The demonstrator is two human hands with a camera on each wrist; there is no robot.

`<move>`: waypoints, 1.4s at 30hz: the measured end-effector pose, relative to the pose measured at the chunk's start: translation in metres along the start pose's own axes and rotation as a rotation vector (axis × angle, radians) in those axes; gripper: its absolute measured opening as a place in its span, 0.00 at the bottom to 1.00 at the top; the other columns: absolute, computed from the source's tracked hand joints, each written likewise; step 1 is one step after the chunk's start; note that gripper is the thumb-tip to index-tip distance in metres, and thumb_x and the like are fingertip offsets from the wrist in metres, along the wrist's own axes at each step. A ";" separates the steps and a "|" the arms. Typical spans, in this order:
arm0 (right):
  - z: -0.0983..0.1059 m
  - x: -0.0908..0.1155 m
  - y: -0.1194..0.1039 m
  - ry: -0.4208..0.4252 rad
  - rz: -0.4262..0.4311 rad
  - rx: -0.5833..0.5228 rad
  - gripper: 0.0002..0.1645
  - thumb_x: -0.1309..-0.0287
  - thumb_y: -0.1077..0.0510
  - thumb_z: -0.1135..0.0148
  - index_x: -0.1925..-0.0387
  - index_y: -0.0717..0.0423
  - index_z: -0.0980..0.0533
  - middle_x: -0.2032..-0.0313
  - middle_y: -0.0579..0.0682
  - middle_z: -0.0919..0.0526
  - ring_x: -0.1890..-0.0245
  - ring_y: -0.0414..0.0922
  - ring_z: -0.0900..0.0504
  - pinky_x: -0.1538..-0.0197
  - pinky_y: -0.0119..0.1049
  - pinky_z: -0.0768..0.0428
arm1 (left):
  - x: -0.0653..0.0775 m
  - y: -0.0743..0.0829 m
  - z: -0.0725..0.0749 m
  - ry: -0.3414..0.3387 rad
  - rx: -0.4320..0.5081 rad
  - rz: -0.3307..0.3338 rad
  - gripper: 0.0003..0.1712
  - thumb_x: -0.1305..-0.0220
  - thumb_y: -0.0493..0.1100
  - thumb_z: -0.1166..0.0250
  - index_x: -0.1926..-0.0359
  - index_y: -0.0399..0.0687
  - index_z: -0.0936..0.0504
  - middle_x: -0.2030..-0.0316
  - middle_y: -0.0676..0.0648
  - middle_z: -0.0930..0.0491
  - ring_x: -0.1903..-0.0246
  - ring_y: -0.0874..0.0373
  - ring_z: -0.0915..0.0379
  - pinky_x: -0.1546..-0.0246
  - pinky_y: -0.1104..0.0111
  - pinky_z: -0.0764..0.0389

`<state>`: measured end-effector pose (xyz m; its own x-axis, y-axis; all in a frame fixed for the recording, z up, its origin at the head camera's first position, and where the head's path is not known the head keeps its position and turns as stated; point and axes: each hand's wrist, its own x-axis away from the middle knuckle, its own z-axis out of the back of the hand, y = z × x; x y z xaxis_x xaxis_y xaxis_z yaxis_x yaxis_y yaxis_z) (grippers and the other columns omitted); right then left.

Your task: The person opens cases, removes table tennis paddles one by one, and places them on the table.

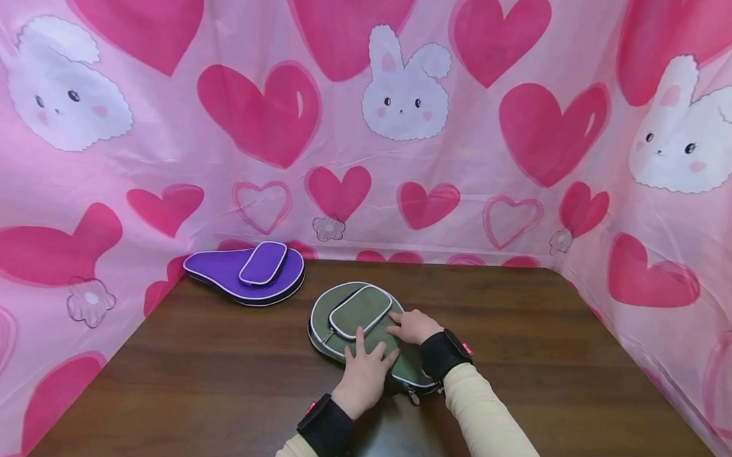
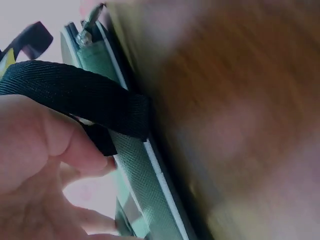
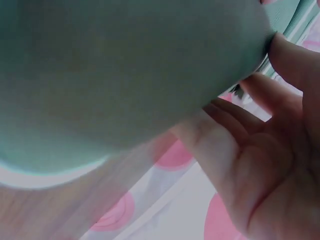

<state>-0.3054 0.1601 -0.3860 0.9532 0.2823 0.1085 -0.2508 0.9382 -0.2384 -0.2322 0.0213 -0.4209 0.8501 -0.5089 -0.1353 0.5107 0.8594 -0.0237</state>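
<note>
A green table tennis paddle case [image 1: 376, 346] with white piping and a small front pocket lies flat on the table, its narrow end toward the lower right. My left hand [image 1: 364, 376] spreads its fingers over the near edge, fingertips on the case just below the pocket. From the right, my right hand [image 1: 419, 326] reaches onto the case, its fingertips touching the surface beside the pocket. In the left wrist view, a black strap [image 2: 75, 97] lies against the green side wall [image 2: 140, 180], close to the thumb. The right wrist view shows the green cover [image 3: 110, 85] close up, with the fingers [image 3: 295, 65] at its edge.
A purple paddle case [image 1: 222, 266] of the same shape, with its own pocket, lies at the table's back left. The brown wooden table [image 1: 226, 395] meets a pink curtain [image 1: 351, 148] printed with hearts and rabbits at the back and sides.
</note>
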 end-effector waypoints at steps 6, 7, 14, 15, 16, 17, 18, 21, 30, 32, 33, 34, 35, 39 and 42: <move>0.000 0.009 0.006 0.058 -0.030 0.030 0.25 0.36 0.53 0.38 0.45 0.67 0.24 0.52 0.66 0.19 0.50 0.60 0.20 0.48 0.50 0.24 | -0.001 -0.005 -0.001 -0.019 -0.006 -0.009 0.27 0.35 0.37 0.41 0.38 0.66 0.23 0.38 0.51 0.27 0.35 0.37 0.41 0.46 0.44 0.30; 0.000 0.011 0.007 0.075 -0.035 0.032 0.23 0.37 0.53 0.38 0.48 0.67 0.22 0.55 0.66 0.18 0.54 0.60 0.19 0.51 0.49 0.23 | -0.001 -0.006 -0.003 -0.018 -0.014 -0.010 0.28 0.35 0.37 0.41 0.37 0.67 0.23 0.37 0.52 0.28 0.35 0.38 0.39 0.46 0.45 0.29; 0.000 0.027 0.011 0.106 -0.086 -0.009 0.22 0.41 0.49 0.34 0.73 0.67 0.22 0.75 0.56 0.22 0.77 0.48 0.24 0.70 0.40 0.24 | -0.003 -0.025 -0.005 -0.030 0.067 -0.069 0.33 0.38 0.31 0.39 0.36 0.65 0.24 0.33 0.55 0.32 0.37 0.37 0.36 0.47 0.42 0.30; 0.000 0.029 0.012 0.106 -0.092 -0.014 0.22 0.42 0.48 0.34 0.75 0.66 0.22 0.76 0.55 0.22 0.77 0.48 0.24 0.70 0.40 0.24 | -0.004 -0.027 -0.004 -0.034 0.078 -0.078 0.32 0.38 0.31 0.40 0.37 0.65 0.23 0.33 0.54 0.32 0.37 0.37 0.35 0.46 0.42 0.30; -0.001 0.031 0.012 0.111 -0.096 -0.022 0.23 0.42 0.48 0.33 0.77 0.65 0.22 0.76 0.55 0.22 0.77 0.48 0.24 0.71 0.41 0.24 | -0.005 -0.028 -0.003 -0.038 0.087 -0.084 0.31 0.37 0.31 0.41 0.37 0.64 0.23 0.34 0.54 0.31 0.38 0.37 0.35 0.46 0.42 0.31; -0.002 0.032 0.012 0.116 -0.098 -0.027 0.23 0.43 0.47 0.33 0.79 0.64 0.23 0.77 0.55 0.22 0.77 0.48 0.24 0.71 0.41 0.24 | -0.005 -0.029 -0.001 -0.044 0.100 -0.089 0.30 0.36 0.31 0.42 0.38 0.63 0.22 0.34 0.53 0.31 0.38 0.37 0.35 0.46 0.42 0.31; -0.002 0.034 0.012 0.121 -0.102 -0.029 0.24 0.43 0.47 0.33 0.81 0.63 0.24 0.77 0.56 0.21 0.77 0.48 0.23 0.71 0.41 0.24 | -0.007 -0.030 0.000 -0.049 0.109 -0.095 0.29 0.36 0.30 0.43 0.38 0.63 0.21 0.35 0.53 0.30 0.38 0.37 0.35 0.46 0.42 0.31; -0.005 0.035 0.013 0.146 -0.111 -0.031 0.25 0.44 0.46 0.32 0.82 0.63 0.24 0.76 0.57 0.20 0.78 0.48 0.23 0.70 0.41 0.24 | -0.011 -0.032 0.004 -0.060 0.129 -0.113 0.28 0.35 0.30 0.44 0.40 0.61 0.20 0.36 0.51 0.29 0.39 0.36 0.34 0.45 0.43 0.31; -0.010 0.033 0.019 0.253 -0.173 -0.031 0.28 0.45 0.42 0.32 0.74 0.66 0.20 0.77 0.56 0.23 0.77 0.49 0.23 0.72 0.44 0.24 | -0.020 -0.036 0.003 -0.058 0.162 -0.134 0.29 0.36 0.28 0.43 0.39 0.60 0.21 0.35 0.50 0.30 0.38 0.34 0.36 0.44 0.44 0.31; -0.013 0.033 0.021 0.306 -0.169 -0.028 0.28 0.46 0.41 0.31 0.78 0.64 0.21 0.80 0.55 0.24 0.79 0.49 0.24 0.75 0.43 0.24 | -0.022 -0.039 0.000 -0.058 0.182 -0.137 0.30 0.36 0.28 0.43 0.38 0.60 0.22 0.34 0.51 0.31 0.38 0.33 0.36 0.44 0.44 0.31; -0.014 0.034 0.022 0.333 -0.173 -0.043 0.27 0.47 0.42 0.30 0.81 0.64 0.22 0.82 0.54 0.25 0.80 0.49 0.25 0.76 0.43 0.25 | -0.023 -0.041 -0.003 -0.039 0.188 -0.154 0.31 0.36 0.28 0.43 0.38 0.61 0.22 0.34 0.51 0.31 0.39 0.33 0.36 0.45 0.43 0.31; -0.015 0.034 0.024 0.361 -0.176 -0.064 0.27 0.48 0.43 0.30 0.80 0.63 0.22 0.82 0.54 0.24 0.80 0.49 0.24 0.76 0.44 0.25 | -0.024 -0.043 -0.005 -0.040 0.197 -0.160 0.31 0.37 0.28 0.43 0.37 0.61 0.22 0.34 0.51 0.31 0.39 0.32 0.36 0.45 0.43 0.31; -0.017 0.034 0.027 0.386 -0.183 -0.091 0.26 0.48 0.43 0.29 0.79 0.64 0.21 0.80 0.55 0.24 0.78 0.51 0.23 0.74 0.45 0.24 | -0.024 -0.044 -0.006 -0.043 0.205 -0.165 0.32 0.37 0.27 0.43 0.37 0.61 0.22 0.34 0.51 0.31 0.39 0.32 0.36 0.45 0.43 0.31; -0.025 0.034 0.043 0.428 -0.221 -0.296 0.31 0.44 0.48 0.32 0.55 0.74 0.23 0.66 0.63 0.24 0.65 0.58 0.22 0.60 0.51 0.22 | -0.024 -0.043 -0.003 -0.054 0.194 -0.186 0.30 0.36 0.28 0.42 0.38 0.59 0.22 0.35 0.49 0.30 0.40 0.35 0.32 0.46 0.44 0.29; -0.029 0.032 0.057 0.392 -0.248 -0.500 0.36 0.42 0.50 0.34 0.44 0.77 0.31 0.62 0.66 0.26 0.65 0.60 0.23 0.61 0.52 0.20 | -0.022 -0.035 0.008 -0.009 0.144 -0.200 0.24 0.37 0.30 0.40 0.44 0.54 0.17 0.42 0.47 0.22 0.46 0.45 0.24 0.49 0.53 0.24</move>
<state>-0.2840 0.2170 -0.4243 0.9868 -0.1109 -0.1178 0.0014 0.7341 -0.6791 -0.2674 0.0021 -0.4091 0.7307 -0.6696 -0.1333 0.6818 0.7257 0.0924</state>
